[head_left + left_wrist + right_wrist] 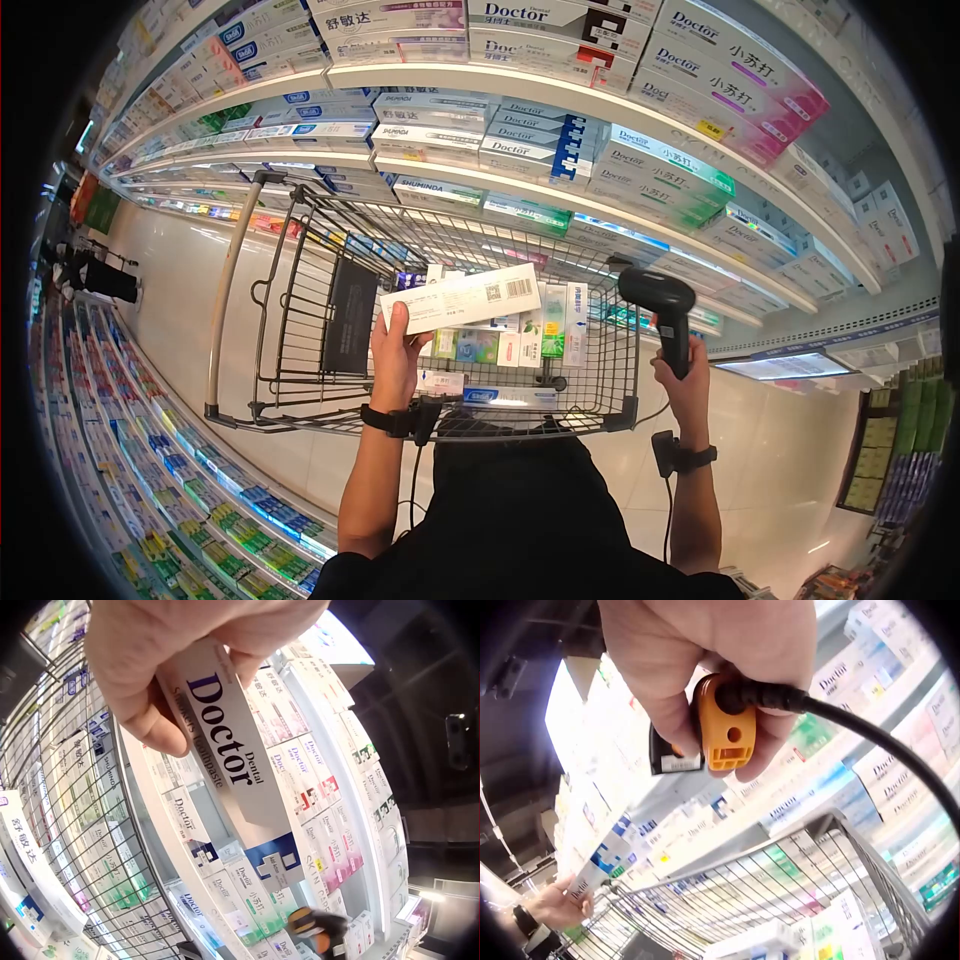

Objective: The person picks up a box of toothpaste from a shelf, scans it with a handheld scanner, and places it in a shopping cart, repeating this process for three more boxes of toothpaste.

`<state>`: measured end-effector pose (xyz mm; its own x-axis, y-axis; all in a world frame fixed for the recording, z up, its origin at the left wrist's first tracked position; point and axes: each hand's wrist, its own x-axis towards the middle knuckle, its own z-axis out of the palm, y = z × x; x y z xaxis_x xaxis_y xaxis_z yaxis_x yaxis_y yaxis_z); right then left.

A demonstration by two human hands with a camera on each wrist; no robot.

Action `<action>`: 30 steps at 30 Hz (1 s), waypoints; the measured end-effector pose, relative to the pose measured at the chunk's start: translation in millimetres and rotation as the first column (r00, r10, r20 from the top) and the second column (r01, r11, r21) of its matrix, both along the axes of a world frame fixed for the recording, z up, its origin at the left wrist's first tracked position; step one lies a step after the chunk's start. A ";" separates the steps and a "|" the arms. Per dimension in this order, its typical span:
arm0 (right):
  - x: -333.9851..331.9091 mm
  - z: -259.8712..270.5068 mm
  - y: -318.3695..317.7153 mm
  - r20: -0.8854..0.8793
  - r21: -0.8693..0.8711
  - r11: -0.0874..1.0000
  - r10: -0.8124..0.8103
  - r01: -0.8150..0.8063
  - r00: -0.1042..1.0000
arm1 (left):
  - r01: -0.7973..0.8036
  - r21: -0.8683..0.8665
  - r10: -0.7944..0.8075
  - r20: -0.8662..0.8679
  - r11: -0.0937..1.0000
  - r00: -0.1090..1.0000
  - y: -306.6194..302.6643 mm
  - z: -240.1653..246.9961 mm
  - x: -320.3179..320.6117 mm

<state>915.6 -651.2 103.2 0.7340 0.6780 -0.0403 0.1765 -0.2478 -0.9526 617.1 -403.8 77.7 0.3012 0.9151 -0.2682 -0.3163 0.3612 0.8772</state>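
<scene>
My left hand [394, 358] grips one end of a long white toothpaste box [460, 302], thumb on top, over the shopping cart. A barcode and small print face up in the head view. In the left wrist view another face of the toothpaste box [225, 742] shows "Doctor" lettering and a blue patch. My right hand [686, 388] holds a black handheld barcode scanner [658, 296] by its handle, right of the cart. The orange base of the scanner [729, 729], with a black cable leaving it, shows in the right wrist view; its head is hidden there.
The wire cart [627, 412] stands in front of me with several toothpaste boxes [507, 350] inside. Shelves [560, 100] stacked with toothpaste boxes rise behind it. Another stocked shelf [190, 470] lies at the left. The scanner's cable [885, 739] trails from the right hand.
</scene>
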 end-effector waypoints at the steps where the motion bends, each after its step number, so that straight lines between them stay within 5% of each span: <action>1: -6.3 6.9 -1.8 -0.038 0.138 0.989 -0.050 0.055 0.998 | 0.007 0.006 -0.007 0.000 1.000 1.000 -1.8 2.4 2.1; 4: -17.2 35.8 -9.2 -0.405 0.156 0.983 0.153 -0.096 0.902 | 0.024 0.028 -0.024 -0.007 0.999 1.000 -8.4 8.5 5.2; 5: -30.4 37.7 -3.5 -0.448 0.291 0.957 0.143 -0.007 0.882 | 0.027 0.041 -0.027 -0.013 0.999 1.000 -10.6 9.7 6.0; 7: -38.0 32.0 -4.2 -0.520 0.236 0.968 0.202 -0.088 0.830 | 0.026 0.078 -0.024 -0.030 0.997 0.999 -14.3 12.8 7.0; 15: -76.2 26.2 17.7 -0.289 -0.040 0.932 0.335 -0.361 0.897 | -0.020 0.244 0.047 -0.106 0.970 0.993 -37.9 19.0 9.1; 21: -78.9 22.9 22.5 -0.279 -0.060 0.924 0.348 -0.378 0.895 | 0.015 0.377 0.073 -0.216 0.926 0.974 -45.2 13.4 6.0; 30: -58.8 27.2 19.3 -0.224 -0.182 0.863 0.431 -0.472 0.874 | -0.059 0.247 0.097 -0.143 0.967 0.985 -37.0 2.7 0.5</action>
<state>856.8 -631.9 130.4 0.3168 0.8906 -0.3263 0.1622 -0.3898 -0.9065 617.6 -440.7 80.3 0.1988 0.9772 -0.0741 -0.1905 0.1127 0.9752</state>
